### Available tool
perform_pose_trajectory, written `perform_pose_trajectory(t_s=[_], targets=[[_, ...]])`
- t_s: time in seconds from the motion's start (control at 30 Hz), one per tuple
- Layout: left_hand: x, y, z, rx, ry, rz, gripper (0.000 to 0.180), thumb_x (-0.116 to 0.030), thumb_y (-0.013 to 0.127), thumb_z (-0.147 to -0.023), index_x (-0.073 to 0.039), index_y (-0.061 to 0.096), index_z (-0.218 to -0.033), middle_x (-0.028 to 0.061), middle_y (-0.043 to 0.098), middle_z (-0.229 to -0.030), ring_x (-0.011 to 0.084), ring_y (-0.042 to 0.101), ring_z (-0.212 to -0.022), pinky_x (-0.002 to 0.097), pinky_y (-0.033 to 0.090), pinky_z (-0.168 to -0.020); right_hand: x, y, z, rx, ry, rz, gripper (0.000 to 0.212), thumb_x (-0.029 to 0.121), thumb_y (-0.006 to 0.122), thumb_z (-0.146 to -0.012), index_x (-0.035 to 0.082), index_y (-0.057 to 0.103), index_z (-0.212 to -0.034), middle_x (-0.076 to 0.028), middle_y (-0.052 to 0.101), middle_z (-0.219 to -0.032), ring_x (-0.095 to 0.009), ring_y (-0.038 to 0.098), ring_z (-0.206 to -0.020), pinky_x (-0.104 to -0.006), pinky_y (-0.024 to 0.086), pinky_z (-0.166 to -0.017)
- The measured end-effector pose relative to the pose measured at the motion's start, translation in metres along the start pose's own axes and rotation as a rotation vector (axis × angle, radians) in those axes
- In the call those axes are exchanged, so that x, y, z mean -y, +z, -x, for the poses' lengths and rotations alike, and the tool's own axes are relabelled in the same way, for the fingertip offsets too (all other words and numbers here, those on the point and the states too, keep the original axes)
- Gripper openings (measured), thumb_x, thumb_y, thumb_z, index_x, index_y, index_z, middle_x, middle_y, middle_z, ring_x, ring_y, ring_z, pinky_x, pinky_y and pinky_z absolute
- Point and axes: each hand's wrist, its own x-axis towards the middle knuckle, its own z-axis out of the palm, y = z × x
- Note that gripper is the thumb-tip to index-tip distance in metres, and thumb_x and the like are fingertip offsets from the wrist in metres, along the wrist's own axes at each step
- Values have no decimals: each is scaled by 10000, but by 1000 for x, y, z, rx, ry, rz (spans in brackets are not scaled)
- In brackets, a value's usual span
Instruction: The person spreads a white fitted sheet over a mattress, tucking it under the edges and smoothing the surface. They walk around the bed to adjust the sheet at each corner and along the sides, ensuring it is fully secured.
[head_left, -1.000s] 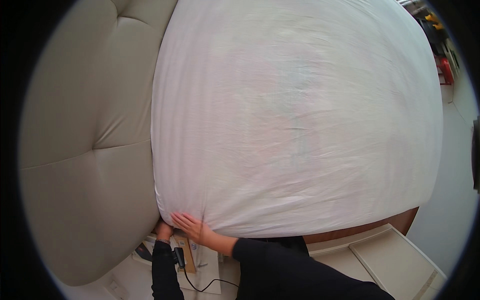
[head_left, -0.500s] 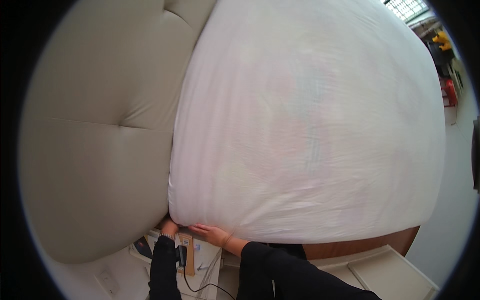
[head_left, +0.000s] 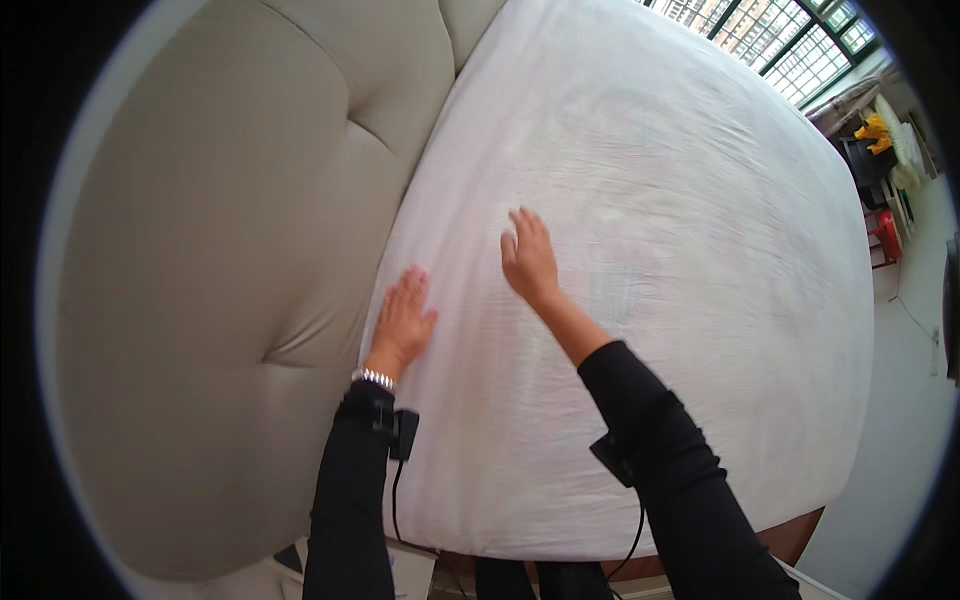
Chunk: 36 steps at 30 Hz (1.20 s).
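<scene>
A mattress in a pale pinkish-white fitted sheet (head_left: 700,290) fills most of the view, with faint wrinkles across its top. On the sheet's left edge, beside the headboard, lies my left hand (head_left: 402,322), flat with fingers spread and holding nothing. My right hand (head_left: 530,258) is over the sheet farther in, its fingers extended and nothing in them; whether it touches the cloth I cannot tell. Black sleeves cover both forearms, and a metal-banded bracelet or watch (head_left: 373,378) circles my left wrist.
A grey-beige padded headboard (head_left: 200,300) borders the bed on the left. A barred window (head_left: 770,40) is at the far right, with a red stool-like object (head_left: 884,238) below it. Part of a white bedside surface (head_left: 412,572) shows near the lower edge. Black cables hang from both forearms.
Both hands have left the near left mattress corner and moved up over the sheet. The right hand has gone farther right. The view has shifted, showing more of the window.
</scene>
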Motion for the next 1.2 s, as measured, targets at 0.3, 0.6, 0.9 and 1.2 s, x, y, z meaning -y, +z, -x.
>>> perform_pose_trajectory(t_s=[0.3,0.6,0.9,1.2], targets=[[-29,67,-5,-197,-192,318,765,-351,546,-782,7,202,-1365,220,211,-1406,361,236,-1287,400,208,-1050,-54,12,-124,172,114,129,509,240,366,-892,-49,296,-1306,-230,264,-1375,-339,227,-1291,-392,204,-1052],[-41,68,-2,-38,-250,365,809,-402,547,-763,18,192,-1357,275,212,-1378,425,262,-1250,435,231,-1035,-49,136,-233,-93,601,-1468,626,421,318,-924,1,185,-1369,-97,225,-1423,-184,240,-1296,-279,215,-1047],[-41,61,11,-5,-263,319,818,-440,518,-765,9,180,-1360,300,219,-1359,448,272,-1231,479,234,-1020,-45,138,-244,20,989,-1284,619,462,295,-920,-37,387,-1276,-138,374,-1340,-212,339,-1246,-267,235,-1032],[-12,62,9,26,-231,194,790,-465,434,-816,35,154,-1360,290,207,-1372,438,229,-1262,458,199,-1040,11,148,-154,-160,774,-1611,548,377,281,-948,-7,278,-1339,-113,254,-1413,-205,224,-1302,-271,156,-1062]])
